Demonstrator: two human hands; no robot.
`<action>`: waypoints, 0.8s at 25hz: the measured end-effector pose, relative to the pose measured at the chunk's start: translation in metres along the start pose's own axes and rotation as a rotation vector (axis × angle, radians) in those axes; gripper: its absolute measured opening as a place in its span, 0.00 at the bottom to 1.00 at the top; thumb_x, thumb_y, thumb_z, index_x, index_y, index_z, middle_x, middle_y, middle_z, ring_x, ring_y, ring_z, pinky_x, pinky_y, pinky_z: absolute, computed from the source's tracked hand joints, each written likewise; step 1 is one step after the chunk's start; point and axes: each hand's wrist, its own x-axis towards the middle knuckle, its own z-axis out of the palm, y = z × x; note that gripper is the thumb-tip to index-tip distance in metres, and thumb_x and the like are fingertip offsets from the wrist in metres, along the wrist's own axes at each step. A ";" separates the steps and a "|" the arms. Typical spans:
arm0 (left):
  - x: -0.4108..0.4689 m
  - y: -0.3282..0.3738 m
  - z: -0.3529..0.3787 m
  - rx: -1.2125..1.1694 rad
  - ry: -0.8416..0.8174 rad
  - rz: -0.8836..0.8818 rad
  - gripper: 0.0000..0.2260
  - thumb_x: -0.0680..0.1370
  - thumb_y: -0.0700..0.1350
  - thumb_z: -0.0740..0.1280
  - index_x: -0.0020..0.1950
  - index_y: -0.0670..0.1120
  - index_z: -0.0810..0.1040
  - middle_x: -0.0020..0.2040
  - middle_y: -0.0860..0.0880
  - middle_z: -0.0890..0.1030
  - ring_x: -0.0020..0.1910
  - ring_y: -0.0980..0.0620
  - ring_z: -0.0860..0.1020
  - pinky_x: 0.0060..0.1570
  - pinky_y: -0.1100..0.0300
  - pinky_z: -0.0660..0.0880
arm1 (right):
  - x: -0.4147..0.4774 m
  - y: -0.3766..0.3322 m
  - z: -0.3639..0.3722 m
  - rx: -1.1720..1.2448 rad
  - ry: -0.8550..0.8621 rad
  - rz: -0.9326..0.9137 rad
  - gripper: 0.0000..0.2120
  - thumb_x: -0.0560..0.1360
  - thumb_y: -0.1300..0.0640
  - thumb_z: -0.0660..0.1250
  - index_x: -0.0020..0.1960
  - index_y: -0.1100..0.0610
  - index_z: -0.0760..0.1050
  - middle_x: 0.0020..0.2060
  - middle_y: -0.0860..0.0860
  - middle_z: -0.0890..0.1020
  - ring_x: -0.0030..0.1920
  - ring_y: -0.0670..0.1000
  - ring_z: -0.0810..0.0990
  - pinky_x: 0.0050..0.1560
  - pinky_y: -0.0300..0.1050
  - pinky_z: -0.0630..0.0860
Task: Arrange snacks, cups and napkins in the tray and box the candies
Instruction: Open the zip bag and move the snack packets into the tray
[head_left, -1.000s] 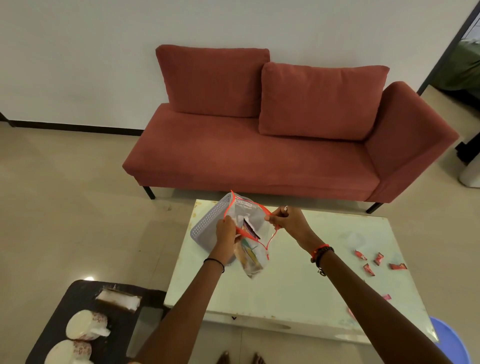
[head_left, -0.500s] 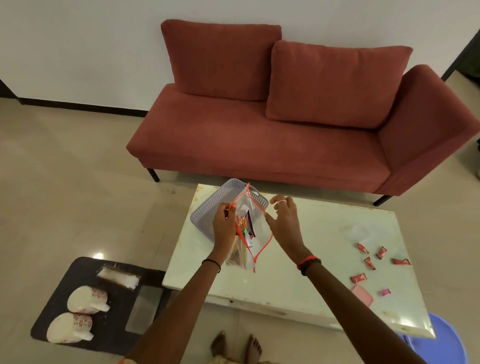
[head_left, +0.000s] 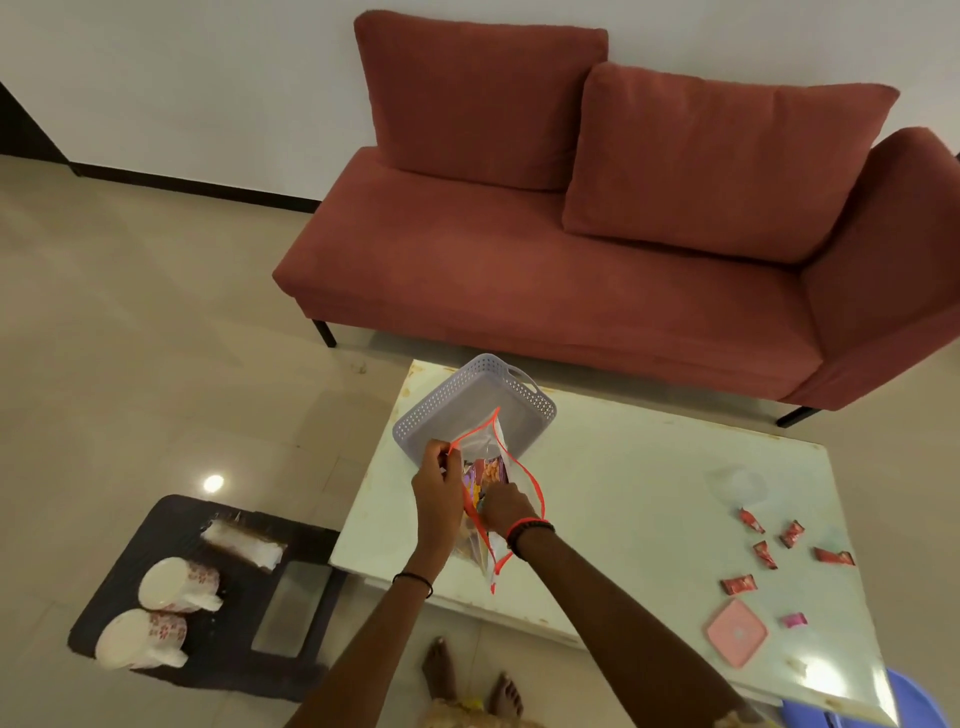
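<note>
A clear zip bag with a red rim stands open over the pale table, with snack packets showing inside. My left hand pinches the bag's left rim. My right hand reaches down inside the bag; its fingers are hidden among the packets. Just behind the bag lies a lilac perforated tray. Several red candies and a pink one lie scattered at the table's right. A pink box lid sits near them, and a clear round container stands further back.
On a low black stand to the left lie two white flowered cups on their sides and a packet of napkins. A red sofa stands behind the table. A blue stool shows at the bottom right. My bare feet are below the table edge.
My right hand let go of the bag's right rim and went down into the bag. The bag came lower toward the table, and the view tilted down.
</note>
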 end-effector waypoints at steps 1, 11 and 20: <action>0.001 0.000 -0.001 -0.020 0.005 -0.020 0.07 0.80 0.42 0.60 0.54 0.39 0.74 0.51 0.42 0.80 0.48 0.47 0.79 0.51 0.55 0.79 | 0.004 -0.002 0.004 0.000 0.015 0.007 0.18 0.79 0.56 0.57 0.64 0.65 0.71 0.60 0.62 0.78 0.59 0.61 0.77 0.58 0.49 0.74; 0.050 -0.022 -0.023 -0.062 0.078 -0.125 0.08 0.79 0.41 0.61 0.56 0.39 0.74 0.46 0.47 0.78 0.44 0.51 0.78 0.44 0.64 0.76 | 0.045 -0.042 0.008 -0.041 0.112 -0.065 0.16 0.79 0.61 0.56 0.66 0.64 0.67 0.62 0.61 0.75 0.63 0.61 0.75 0.60 0.50 0.72; 0.124 -0.037 -0.063 0.010 0.075 -0.105 0.05 0.79 0.38 0.61 0.43 0.41 0.71 0.33 0.51 0.74 0.32 0.59 0.74 0.27 0.77 0.70 | 0.056 -0.106 -0.051 0.104 0.240 -0.221 0.17 0.72 0.57 0.70 0.58 0.63 0.74 0.53 0.59 0.82 0.53 0.58 0.80 0.47 0.41 0.72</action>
